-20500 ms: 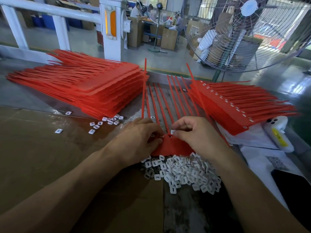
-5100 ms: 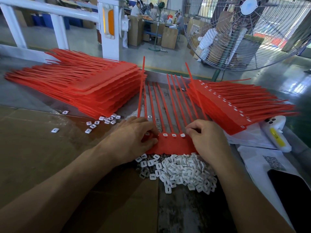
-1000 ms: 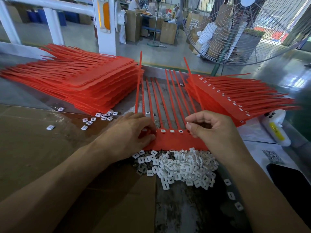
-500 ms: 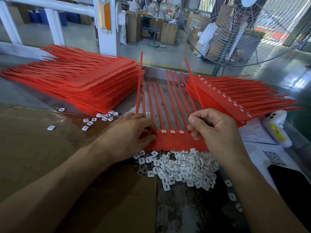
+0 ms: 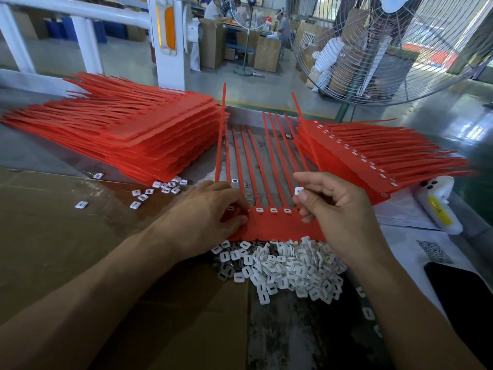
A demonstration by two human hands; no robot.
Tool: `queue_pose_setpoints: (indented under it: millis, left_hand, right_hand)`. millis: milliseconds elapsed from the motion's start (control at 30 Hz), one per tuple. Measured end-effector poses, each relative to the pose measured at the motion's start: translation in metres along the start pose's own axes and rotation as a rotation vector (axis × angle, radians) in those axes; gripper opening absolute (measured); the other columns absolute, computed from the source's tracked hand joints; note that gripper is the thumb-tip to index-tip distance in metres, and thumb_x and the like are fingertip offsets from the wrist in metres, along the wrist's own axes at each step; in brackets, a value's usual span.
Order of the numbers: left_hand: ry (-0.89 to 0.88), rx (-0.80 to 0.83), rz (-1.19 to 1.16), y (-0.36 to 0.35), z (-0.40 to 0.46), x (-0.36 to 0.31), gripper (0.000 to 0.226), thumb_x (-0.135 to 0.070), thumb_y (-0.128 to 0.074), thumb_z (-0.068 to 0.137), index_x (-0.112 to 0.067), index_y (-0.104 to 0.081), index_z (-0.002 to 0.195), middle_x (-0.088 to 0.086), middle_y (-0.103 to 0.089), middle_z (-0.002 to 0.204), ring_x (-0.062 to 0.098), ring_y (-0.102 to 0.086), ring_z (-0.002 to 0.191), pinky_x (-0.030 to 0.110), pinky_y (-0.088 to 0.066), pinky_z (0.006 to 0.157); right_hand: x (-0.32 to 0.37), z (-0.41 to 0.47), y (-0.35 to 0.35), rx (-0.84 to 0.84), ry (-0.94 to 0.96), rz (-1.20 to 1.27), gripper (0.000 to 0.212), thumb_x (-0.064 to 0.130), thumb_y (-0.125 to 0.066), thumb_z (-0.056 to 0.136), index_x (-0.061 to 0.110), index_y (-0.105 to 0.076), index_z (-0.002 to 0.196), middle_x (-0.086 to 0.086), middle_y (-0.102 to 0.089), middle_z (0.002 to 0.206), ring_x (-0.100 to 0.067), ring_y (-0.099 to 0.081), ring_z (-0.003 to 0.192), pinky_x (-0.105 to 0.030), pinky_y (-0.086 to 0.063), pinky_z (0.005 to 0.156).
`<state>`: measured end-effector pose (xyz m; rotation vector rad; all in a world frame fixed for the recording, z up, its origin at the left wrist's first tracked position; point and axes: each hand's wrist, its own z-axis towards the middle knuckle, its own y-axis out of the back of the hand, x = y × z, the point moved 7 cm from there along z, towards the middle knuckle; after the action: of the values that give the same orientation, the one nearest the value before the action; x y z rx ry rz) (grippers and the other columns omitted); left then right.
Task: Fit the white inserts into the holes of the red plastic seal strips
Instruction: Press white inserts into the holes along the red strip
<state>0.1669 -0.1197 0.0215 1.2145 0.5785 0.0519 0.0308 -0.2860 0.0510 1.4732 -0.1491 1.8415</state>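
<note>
A red sheet of joined seal strips (image 5: 277, 224) lies flat in front of me, its tails pointing away. Three white inserts (image 5: 273, 210) sit in holes along its upper edge. My left hand (image 5: 208, 214) presses on the sheet's left end with its fingers curled over the edge. My right hand (image 5: 336, 212) hovers over the sheet's right end and pinches one white insert (image 5: 298, 190) between thumb and fingertip. A heap of loose white inserts (image 5: 288, 268) lies just below the sheet.
A tall stack of red strips (image 5: 128, 134) lies at the left, another stack (image 5: 373, 161) with inserts fitted at the right. Stray inserts (image 5: 160, 186) dot the brown cardboard (image 5: 66, 236). A white bottle (image 5: 437, 206), papers and a dark phone (image 5: 464, 297) are at the right. A large fan (image 5: 386, 46) stands behind.
My right hand has lifted slightly from the sheet's right end, and a white insert now shows pinched at its fingertips. My left hand has stayed on the sheet's left end.
</note>
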Motion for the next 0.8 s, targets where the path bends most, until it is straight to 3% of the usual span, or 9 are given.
queue_pose_setpoints:
  millis: [167, 433, 533, 633, 800]
  left_hand:
    - [-0.004, -0.001, -0.004, 0.001, 0.0, -0.001, 0.032, -0.056, -0.05, 0.09, -0.043, -0.06, 0.117, -0.024, -0.054, 0.116, 0.006, -0.047, 0.115, 0.041, -0.044, 0.103]
    - [0.0, 0.011, -0.008, 0.001, -0.001, -0.002, 0.035, -0.058, -0.047, 0.089, -0.043, -0.06, 0.118, -0.023, -0.054, 0.117, 0.005, -0.046, 0.115, 0.04, -0.044, 0.103]
    - [0.0, 0.01, -0.003, 0.001, -0.001, -0.002, 0.031, -0.056, -0.051, 0.091, -0.043, -0.06, 0.118, -0.022, -0.055, 0.118, 0.006, -0.047, 0.116, 0.04, -0.044, 0.104]
    - [-0.006, 0.001, -0.002, 0.0, -0.001, -0.001, 0.029, -0.055, -0.053, 0.092, -0.044, -0.059, 0.118, -0.023, -0.054, 0.118, 0.005, -0.046, 0.115, 0.04, -0.044, 0.104]
    - [-0.01, -0.012, 0.002, 0.001, -0.001, -0.001, 0.029, -0.054, -0.053, 0.092, -0.043, -0.06, 0.117, -0.023, -0.055, 0.116, 0.006, -0.047, 0.114, 0.04, -0.044, 0.103]
  right_hand:
    - [-0.001, 0.0, 0.002, -0.016, -0.004, 0.016, 0.027, 0.004, -0.07, 0.095, 0.03, -0.075, 0.103, 0.01, -0.076, 0.09, -0.008, -0.07, 0.07, -0.019, -0.056, 0.064]
    - [-0.02, 0.004, 0.014, -0.074, -0.07, -0.186, 0.022, 0.015, -0.073, 0.094, 0.035, -0.074, 0.102, 0.024, -0.074, 0.092, -0.003, -0.072, 0.073, -0.018, -0.055, 0.066]
    - [-0.028, 0.006, 0.018, -0.079, -0.099, -0.262, 0.015, 0.022, -0.075, 0.094, 0.036, -0.075, 0.1, 0.02, -0.075, 0.091, 0.001, -0.07, 0.079, -0.02, -0.053, 0.073]
    - [-0.032, 0.008, 0.018, -0.047, -0.095, -0.398, 0.016, 0.023, -0.076, 0.093, 0.035, -0.076, 0.103, 0.021, -0.071, 0.1, 0.013, -0.062, 0.094, -0.009, -0.042, 0.077]
    - [-0.035, 0.012, 0.014, 0.001, -0.093, -0.522, 0.019, 0.017, -0.074, 0.094, 0.028, -0.077, 0.11, 0.016, -0.067, 0.104, 0.009, -0.058, 0.094, -0.009, -0.039, 0.078]
